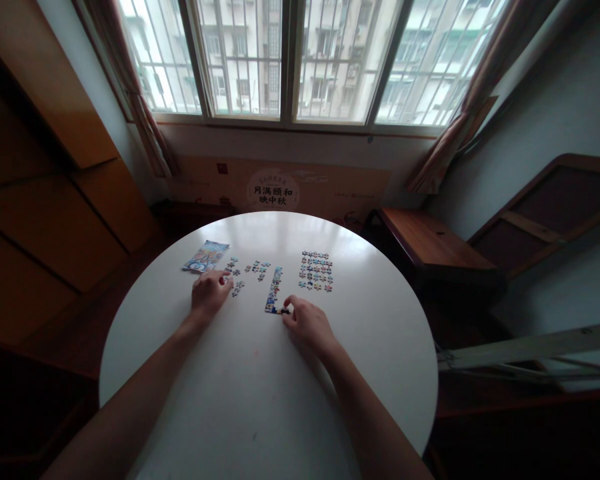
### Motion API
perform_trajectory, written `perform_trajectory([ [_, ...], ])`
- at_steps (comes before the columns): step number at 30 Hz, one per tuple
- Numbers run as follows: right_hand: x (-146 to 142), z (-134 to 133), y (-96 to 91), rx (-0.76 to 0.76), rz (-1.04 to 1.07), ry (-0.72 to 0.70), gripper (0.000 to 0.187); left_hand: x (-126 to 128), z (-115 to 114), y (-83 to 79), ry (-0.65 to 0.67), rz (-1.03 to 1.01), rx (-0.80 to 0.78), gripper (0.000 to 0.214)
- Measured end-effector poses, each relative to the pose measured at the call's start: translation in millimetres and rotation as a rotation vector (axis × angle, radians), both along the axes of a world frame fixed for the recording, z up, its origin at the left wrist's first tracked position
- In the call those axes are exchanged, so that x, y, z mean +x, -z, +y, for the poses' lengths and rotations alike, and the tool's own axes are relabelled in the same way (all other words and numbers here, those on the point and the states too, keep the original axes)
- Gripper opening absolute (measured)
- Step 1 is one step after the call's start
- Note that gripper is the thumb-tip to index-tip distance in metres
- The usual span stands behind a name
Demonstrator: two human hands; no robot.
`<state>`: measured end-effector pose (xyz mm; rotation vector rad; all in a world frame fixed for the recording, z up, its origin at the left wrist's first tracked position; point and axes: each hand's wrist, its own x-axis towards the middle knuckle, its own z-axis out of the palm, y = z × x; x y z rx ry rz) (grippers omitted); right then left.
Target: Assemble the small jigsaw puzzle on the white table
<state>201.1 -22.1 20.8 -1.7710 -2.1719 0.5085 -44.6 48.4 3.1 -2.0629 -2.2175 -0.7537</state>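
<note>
On the tan printed panel (323, 189), a pale round emblem (274, 189) reads 月满颐和 over 映中秋 in 2 lines of dark Chinese characters; smaller print around it is illegible.

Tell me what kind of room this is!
Probably a room in somebody's home: curtains hang by a barred window facing another building, and jigsaw pieces lie on a round white table.

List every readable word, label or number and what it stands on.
"月满颐和": on the long, tan printed panel.
"映中秋": just beneath it, same panel.
Too small or blurred to read: the panel's remaining lettering.
Also unreadable: any print on the blue, multicoloured rectangular sheet.
</note>
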Motion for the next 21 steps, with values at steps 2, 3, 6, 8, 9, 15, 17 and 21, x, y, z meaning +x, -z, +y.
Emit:
perform_trajectory([
  [2, -0.1, 0.2, 0.1, 0.001, 0.002, -0.003, 0.023, 8.9, -1.8, -1.8, 0.094, 0.055, 0.051, 0.028],
  [3, 0.0, 0.1, 0.1, 0.002, 0.004, -0.004, 0.023, 13.1, -2.6, -3.1, 0.12, 0.076, 0.057, 0.029],
  [6, 0.1, -0.2, -0.2, 0.008, 0.008, -0.008, 0.022, 23.4, -4.5, -6.1, 0.168, 0.126, 0.039, 0.034],
  [8, 0.2, -0.3, -0.4, 0.005, 0.009, -0.008, 0.023, 28.6, -5.1, -6.1, 0.217, 0.161, 0.016, 0.039],
  [9, 0.2, -0.2, -0.4, 0.002, 0.009, -0.008, 0.023, 31.0, -5.1, -5.5, 0.25, 0.178, 0.007, 0.041],
  [15, 0.1, 0.5, 0.3, 0.003, 0.006, -0.009, 0.024, 43.8, 1.4, 0.5, 0.389, 0.218, 0.066, 0.052],
  [17, 0.0, 0.6, 0.7, 0.003, 0.009, -0.009, 0.024, 46.0, 3.4, 2.4, 0.392, 0.215, 0.088, 0.052],
  [21, -0.4, 0.5, 1.3, 0.007, 0.009, -0.007, 0.023, 46.2, 2.5, 4.4, 0.399, 0.187, 0.1, 0.051],
])
